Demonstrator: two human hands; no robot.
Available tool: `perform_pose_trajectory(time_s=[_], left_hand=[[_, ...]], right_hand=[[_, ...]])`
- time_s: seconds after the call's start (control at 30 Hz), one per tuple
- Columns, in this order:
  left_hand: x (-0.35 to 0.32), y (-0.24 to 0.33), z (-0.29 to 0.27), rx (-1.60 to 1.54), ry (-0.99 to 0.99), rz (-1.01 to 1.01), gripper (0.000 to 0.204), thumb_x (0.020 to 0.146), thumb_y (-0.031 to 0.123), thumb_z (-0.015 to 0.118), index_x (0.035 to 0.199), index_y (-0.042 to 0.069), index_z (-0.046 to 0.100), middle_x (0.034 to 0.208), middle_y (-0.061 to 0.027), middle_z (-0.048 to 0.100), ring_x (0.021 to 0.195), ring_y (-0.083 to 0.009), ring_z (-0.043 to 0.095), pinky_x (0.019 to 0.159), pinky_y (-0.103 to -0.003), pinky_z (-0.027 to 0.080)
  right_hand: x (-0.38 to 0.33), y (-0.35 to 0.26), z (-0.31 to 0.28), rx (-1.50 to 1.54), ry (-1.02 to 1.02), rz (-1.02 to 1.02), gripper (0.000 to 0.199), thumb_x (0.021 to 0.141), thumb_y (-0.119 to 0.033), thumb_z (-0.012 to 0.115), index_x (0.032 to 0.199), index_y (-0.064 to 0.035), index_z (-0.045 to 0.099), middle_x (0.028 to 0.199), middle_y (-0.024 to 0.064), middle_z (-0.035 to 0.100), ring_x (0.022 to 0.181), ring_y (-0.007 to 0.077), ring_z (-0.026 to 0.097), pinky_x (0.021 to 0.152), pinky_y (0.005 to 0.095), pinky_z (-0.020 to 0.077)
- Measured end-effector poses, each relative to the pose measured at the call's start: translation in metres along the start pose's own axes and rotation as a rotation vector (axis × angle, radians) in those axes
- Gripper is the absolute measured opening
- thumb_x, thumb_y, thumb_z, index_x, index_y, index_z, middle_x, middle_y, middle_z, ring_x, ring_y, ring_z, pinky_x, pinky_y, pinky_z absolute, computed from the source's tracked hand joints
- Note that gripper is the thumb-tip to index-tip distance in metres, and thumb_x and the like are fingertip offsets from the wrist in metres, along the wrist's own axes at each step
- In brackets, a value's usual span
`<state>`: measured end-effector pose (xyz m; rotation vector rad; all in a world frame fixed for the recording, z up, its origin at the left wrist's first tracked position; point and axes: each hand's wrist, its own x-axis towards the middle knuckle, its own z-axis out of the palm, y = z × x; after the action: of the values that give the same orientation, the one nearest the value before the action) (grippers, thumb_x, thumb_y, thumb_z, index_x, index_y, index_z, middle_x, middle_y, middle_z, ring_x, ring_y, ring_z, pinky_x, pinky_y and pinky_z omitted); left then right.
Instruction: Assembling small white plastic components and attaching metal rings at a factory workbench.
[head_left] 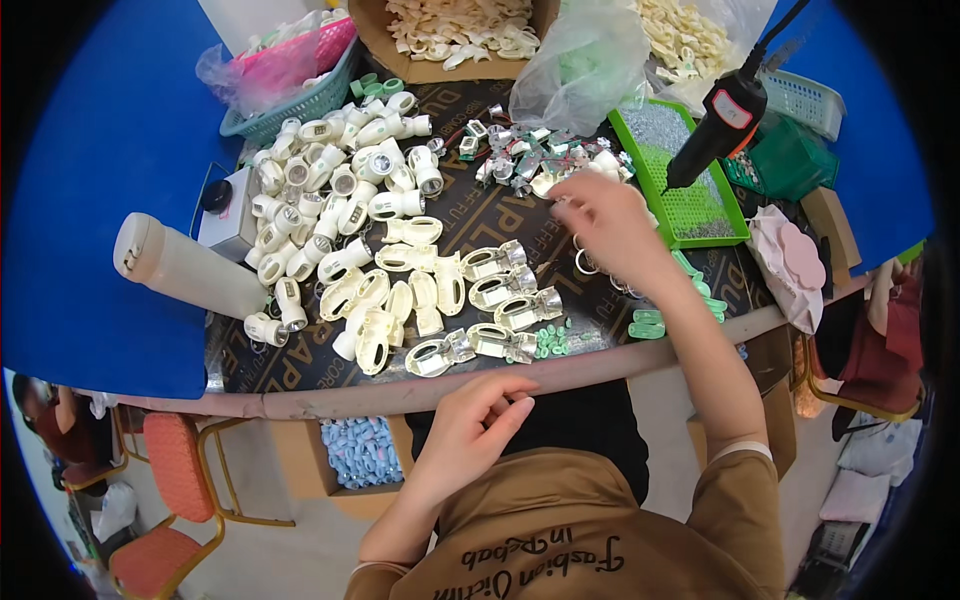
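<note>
Right hand [600, 215] stretches palm-down, fingers curled over small silvery metal clips [515, 160] beyond the cream plastic housings [400, 300], grip unclear; left hand [480, 420] loosely curled, empty, at the desk [400, 395] edge.

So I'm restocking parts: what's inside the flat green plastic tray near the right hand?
The flat green plastic tray holds a heap of tiny grey metal pieces at its far end. The hanging black power tool covers part of it, so the contents there are hidden.

Bare table strip [590, 300] beside right hand [600, 222]; white housings [340, 200] crowd left.
</note>
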<state>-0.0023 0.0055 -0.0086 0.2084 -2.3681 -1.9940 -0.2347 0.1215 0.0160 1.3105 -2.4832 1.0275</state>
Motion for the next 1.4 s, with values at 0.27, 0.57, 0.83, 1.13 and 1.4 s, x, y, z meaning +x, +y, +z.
perform_pose_trajectory(time_s=[0.27,0.57,0.83,1.13,1.4], left_hand=[[0.0,-0.003,0.002,0.006,0.024,0.022,0.015,0.084,0.003,0.056,0.098,0.0,0.061,0.079,-0.003,0.058,0.059,-0.0052,0.052,0.049,-0.018,0.043],[-0.002,-0.001,0.004,-0.034,0.049,-0.031,0.017,0.082,0.007,0.059,0.098,0.003,0.061,0.077,-0.0042,0.058,0.056,-0.0086,0.049,0.052,-0.021,0.041],[-0.001,0.0,0.003,-0.031,0.017,-0.05,0.016,0.083,0.009,0.058,0.098,0.003,0.061,0.077,-0.0034,0.058,0.056,-0.0087,0.049,0.053,-0.022,0.04],[0.001,0.013,0.01,-0.328,0.054,0.007,0.019,0.09,0.005,0.047,0.106,-0.002,0.056,0.088,-0.0061,0.058,0.072,-0.009,0.056,0.061,-0.021,0.046],[0.011,0.018,0.027,-0.557,0.043,0.418,0.061,0.074,-0.008,0.064,0.128,-0.001,0.036,0.114,-0.0096,0.044,0.106,-0.0181,0.048,0.087,-0.03,0.044]], right_hand=[[-0.012,0.024,-0.019,-0.423,-0.041,0.226,0.044,0.076,-0.012,0.062,0.112,0.0023,0.04,0.078,0.0218,0.059,0.072,0.0383,0.059,0.064,0.0448,0.0466],[-0.011,0.03,-0.029,-0.054,0.039,0.375,0.042,0.075,-0.007,0.062,0.112,-0.0047,0.041,0.074,0.0172,0.062,0.07,0.0335,0.061,0.061,0.0408,0.0462],[-0.019,0.009,-0.041,0.48,0.168,0.431,0.056,0.074,-0.003,0.064,0.123,-0.0079,0.037,0.09,0.011,0.058,0.065,0.0155,0.057,0.056,0.0275,0.0459],[-0.08,-0.057,-0.027,1.314,-0.039,0.435,0.048,0.08,-0.005,0.06,0.123,-0.0066,0.037,0.102,0.0083,0.053,0.08,0.012,0.054,0.057,0.0205,0.0457],[-0.104,-0.085,-0.007,1.356,-0.038,0.32,0.044,0.075,0.006,0.064,0.109,-0.0047,0.038,0.099,0.0056,0.051,0.091,0.0117,0.053,0.067,0.0227,0.0465]])
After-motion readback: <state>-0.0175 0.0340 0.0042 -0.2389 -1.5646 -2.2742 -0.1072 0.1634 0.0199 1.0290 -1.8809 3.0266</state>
